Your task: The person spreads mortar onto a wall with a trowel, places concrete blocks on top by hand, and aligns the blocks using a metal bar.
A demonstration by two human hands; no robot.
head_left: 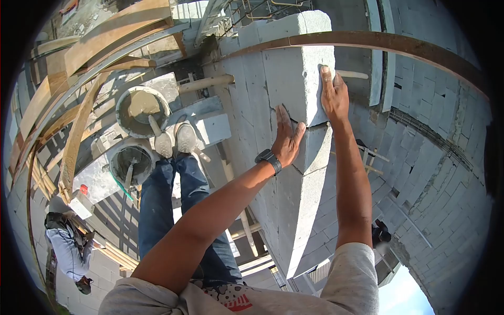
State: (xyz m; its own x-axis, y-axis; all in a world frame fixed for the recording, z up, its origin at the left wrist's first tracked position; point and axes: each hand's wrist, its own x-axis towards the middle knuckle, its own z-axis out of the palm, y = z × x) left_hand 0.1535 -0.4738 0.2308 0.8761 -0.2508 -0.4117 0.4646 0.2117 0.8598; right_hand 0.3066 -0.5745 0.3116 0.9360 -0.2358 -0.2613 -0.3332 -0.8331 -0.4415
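Note:
A wall of pale grey blocks (286,202) runs through the middle of the view, with a light block (286,79) on its upper course. My left hand (287,140) lies against the near face at the joint below that block, fingers spread, a dark watch on the wrist. On the far side, my right hand (334,97) rests on the block's end edge, fingers extended and pointing up. Neither hand is wrapped round anything. A brown bar (388,42) crosses over the block above both hands.
Left of the wall are a bucket of wet mortar (140,107) and a second bucket (131,165) with a tool inside, beside my shoes. Wooden planks (79,131) and poles form scaffolding. Another person (68,247) is at lower left. A block wall (425,131) stands at right.

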